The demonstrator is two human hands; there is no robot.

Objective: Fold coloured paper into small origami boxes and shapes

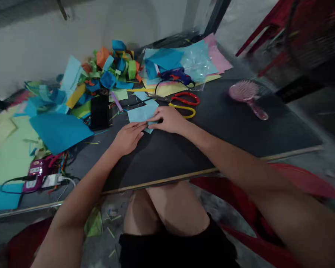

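Note:
A small light-blue sheet of paper (141,112) lies on the dark table (229,126) in front of me. My left hand (127,137) rests with fingers stretched flat, fingertips on the paper's near edge. My right hand (168,119) presses down on the paper's right side, fingers curled together against it. Just beyond my right hand lie two pairs of scissors, one with red handles (186,98) and one with yellow handles (187,110).
A heap of folded coloured paper pieces (108,70) sits at the back. A black phone (99,112) stands left of the sheet. A blue glue gun (176,75), a pink hairbrush (247,95), a large blue sheet (60,131) and a purple device with cables (36,173) lie around.

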